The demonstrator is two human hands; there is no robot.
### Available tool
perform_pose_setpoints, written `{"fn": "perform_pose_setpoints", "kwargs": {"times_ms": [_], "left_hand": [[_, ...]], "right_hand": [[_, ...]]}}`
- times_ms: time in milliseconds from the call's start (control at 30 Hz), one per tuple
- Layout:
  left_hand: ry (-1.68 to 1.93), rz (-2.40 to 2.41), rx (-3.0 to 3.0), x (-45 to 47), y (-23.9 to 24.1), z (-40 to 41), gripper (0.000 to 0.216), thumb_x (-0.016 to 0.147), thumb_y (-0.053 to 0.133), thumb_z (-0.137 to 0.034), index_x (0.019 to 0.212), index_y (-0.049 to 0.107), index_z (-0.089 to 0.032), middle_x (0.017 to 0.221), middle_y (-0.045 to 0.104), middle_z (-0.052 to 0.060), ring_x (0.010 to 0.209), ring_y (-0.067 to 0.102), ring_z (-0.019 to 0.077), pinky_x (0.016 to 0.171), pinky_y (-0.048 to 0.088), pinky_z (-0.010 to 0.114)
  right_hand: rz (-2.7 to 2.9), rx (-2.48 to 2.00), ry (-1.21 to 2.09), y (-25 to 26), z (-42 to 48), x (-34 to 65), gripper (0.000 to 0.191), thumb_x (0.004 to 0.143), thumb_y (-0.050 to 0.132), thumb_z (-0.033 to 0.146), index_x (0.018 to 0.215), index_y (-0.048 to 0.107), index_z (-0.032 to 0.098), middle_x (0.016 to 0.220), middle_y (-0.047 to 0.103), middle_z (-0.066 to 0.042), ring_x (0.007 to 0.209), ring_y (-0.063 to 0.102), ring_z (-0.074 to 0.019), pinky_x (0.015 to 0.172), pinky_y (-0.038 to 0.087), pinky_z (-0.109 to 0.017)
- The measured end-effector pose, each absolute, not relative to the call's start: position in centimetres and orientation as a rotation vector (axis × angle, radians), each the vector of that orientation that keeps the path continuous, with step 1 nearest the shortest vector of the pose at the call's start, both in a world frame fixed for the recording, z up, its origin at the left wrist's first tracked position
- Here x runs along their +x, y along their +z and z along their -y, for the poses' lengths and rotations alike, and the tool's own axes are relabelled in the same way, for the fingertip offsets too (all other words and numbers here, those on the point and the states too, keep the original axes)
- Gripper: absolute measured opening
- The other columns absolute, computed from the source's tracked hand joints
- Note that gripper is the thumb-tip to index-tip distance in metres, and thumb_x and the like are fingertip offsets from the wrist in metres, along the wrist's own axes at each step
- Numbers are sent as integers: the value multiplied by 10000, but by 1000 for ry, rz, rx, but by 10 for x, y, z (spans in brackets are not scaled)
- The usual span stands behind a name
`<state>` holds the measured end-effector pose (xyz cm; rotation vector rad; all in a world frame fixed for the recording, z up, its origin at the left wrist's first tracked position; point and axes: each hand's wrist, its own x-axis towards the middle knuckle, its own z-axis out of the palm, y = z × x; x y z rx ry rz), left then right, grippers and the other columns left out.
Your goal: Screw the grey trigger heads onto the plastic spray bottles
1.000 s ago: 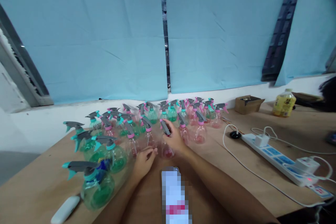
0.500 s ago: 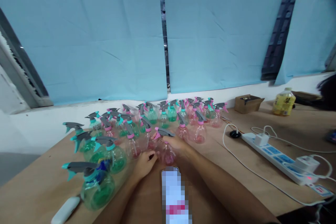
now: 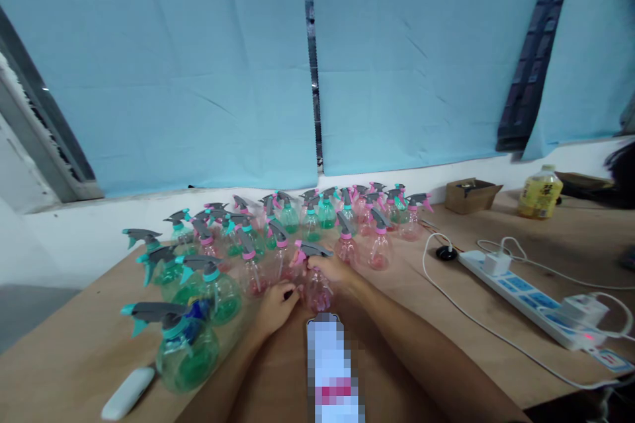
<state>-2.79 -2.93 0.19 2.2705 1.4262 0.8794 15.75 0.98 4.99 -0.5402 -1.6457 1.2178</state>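
Turned since a second ago, the pink spray bottle [image 3: 317, 296] now points its nozzle to the left and stands a little nearer, and the right hand [image 3: 328, 268] has slid from its trigger head down to the neck. We're at a wooden table [image 3: 79, 317] set against a white wall [image 3: 59, 238], with blue sheeting [image 3: 198, 46] hung above it and a dark gap between two of its panels. Toward the right lie a white power strip [image 3: 520, 301] with chargers plugged in, a black disc [image 3: 446, 253], a cardboard box [image 3: 470, 198] and a yellow-labelled bottle [image 3: 540, 193].

From where I stand, the right hand is closed around that bottle's neck, just under the grey head. The left hand [image 3: 274, 310] rests on the near left of it, fingers loosely curled; I can't tell whether they touch the plastic.

So the bottle sits upright between the hands, just beyond a smartphone [image 3: 330, 360] with a blurred screen. Other pink spray bottles [image 3: 380, 255] stand on both sides of it, and green spray bottles [image 3: 188, 360] spread out to the left and far side.
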Motion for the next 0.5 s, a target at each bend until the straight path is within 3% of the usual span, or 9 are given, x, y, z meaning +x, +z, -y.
{"fn": "perform_pose_setpoints", "kwargs": {"times_ms": [133, 333, 500], "left_hand": [[888, -1412, 2300, -28, 2, 30, 378, 908, 470, -385, 632, 641, -191, 695, 663, 18, 690, 590, 166, 681, 399, 268], [902, -1403, 2251, -30, 0, 28, 395, 902, 480, -444, 663, 676, -200, 700, 677, 25, 696, 589, 177, 702, 419, 276], [869, -1395, 2294, -30, -1, 27, 416, 925, 449, -434, 663, 663, -191, 712, 672, 24, 702, 592, 169, 697, 407, 268]], "right_hand": [[1650, -523, 1213, 46, -13, 159, 316, 660, 492, 155, 865, 728, 197, 620, 635, 17, 585, 556, -140, 596, 438, -249], [1577, -488, 1266, 47, -11, 161, 215, 670, 495, 155, 723, 700, 197, 699, 657, 1, 627, 586, -147, 623, 466, -267], [1668, -474, 1245, 50, -14, 166, 317, 654, 497, 141, 862, 730, 194, 683, 674, 6, 606, 596, -145, 589, 444, -249]]}}
